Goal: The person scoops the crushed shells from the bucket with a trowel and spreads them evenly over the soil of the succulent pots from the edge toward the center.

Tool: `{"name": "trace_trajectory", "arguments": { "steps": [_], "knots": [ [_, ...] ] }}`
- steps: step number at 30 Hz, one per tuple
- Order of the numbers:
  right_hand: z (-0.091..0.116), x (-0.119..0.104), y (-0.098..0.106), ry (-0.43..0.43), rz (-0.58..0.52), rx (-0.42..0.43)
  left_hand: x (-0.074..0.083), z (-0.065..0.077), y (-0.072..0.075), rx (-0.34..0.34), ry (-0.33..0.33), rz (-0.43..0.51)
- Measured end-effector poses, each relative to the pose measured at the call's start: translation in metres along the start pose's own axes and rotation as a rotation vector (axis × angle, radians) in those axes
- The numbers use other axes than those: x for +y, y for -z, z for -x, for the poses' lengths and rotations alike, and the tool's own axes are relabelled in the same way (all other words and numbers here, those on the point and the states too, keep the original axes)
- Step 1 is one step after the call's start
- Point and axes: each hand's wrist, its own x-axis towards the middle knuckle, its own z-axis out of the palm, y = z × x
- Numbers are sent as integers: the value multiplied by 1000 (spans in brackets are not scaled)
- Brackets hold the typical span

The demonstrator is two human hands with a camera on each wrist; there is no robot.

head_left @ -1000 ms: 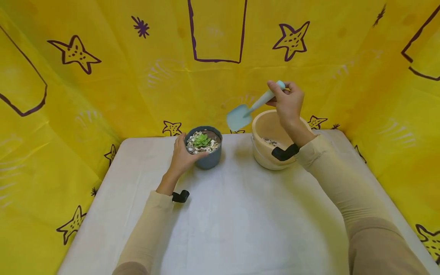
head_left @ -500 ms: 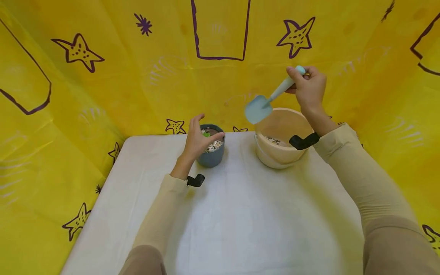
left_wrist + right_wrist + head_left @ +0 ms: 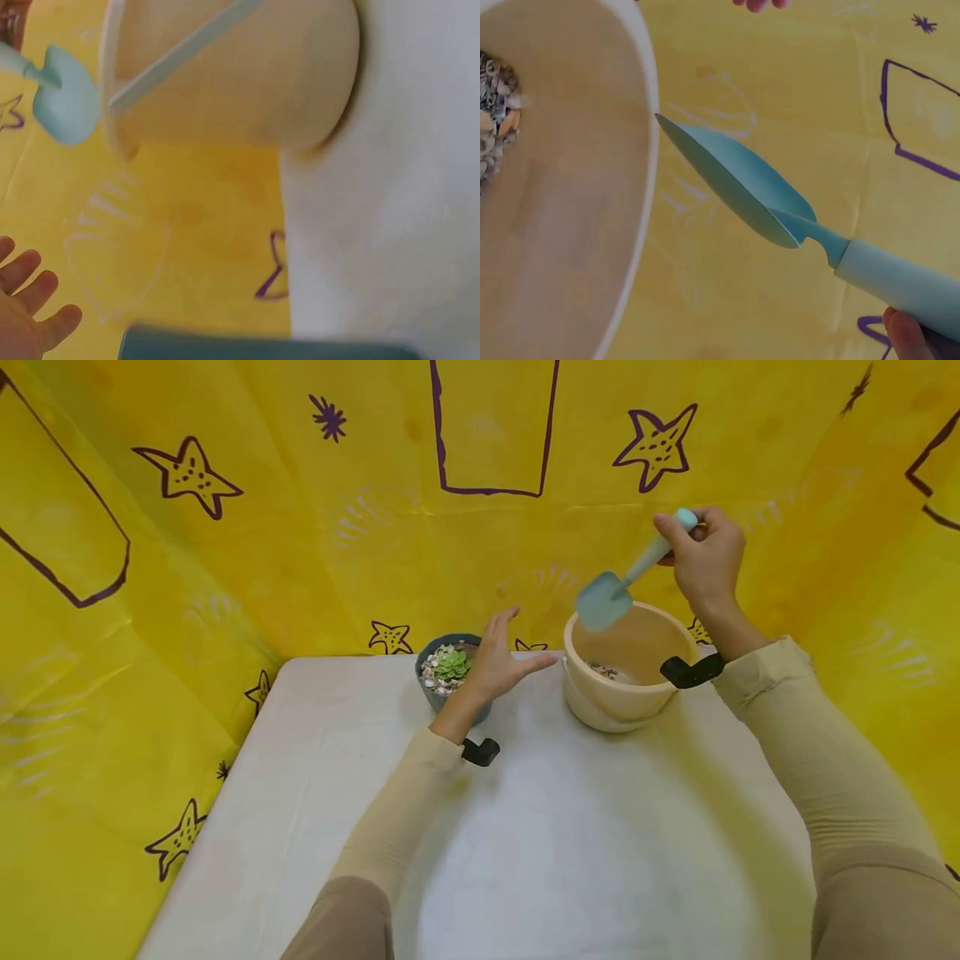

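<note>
Pale-blue trowel (image 3: 609, 597) is gripped by its handle in the right hand (image 3: 708, 556), likely to keep fingers clear of the blade, which sits at the rim of the cream bucket (image 3: 600, 702). Left hand (image 3: 501, 660) spread wide, empty, partly blocking the potted succulent (image 3: 452, 666). Bucket stands mouth-up, probably to give access to the gravelly bits (image 3: 602, 671). White table (image 3: 360, 735), yellow backdrop (image 3: 300, 543).
</note>
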Motion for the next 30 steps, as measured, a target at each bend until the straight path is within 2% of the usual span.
{"name": "trace_trajectory", "arguments": {
  "steps": [6,10,20,30],
  "knots": [
    [-1,9,2,23,169,-36,6,-7,-23,-58,28,25],
    [-1,13,5,31,231,-53,7,-10,-34,-95,53,58],
    [4,29,14,31,321,-82,8,-12,-53,-144,102,195],
    [10,43,20,-9,331,-94,6,-12,-64,-149,124,214]
  ]
}}
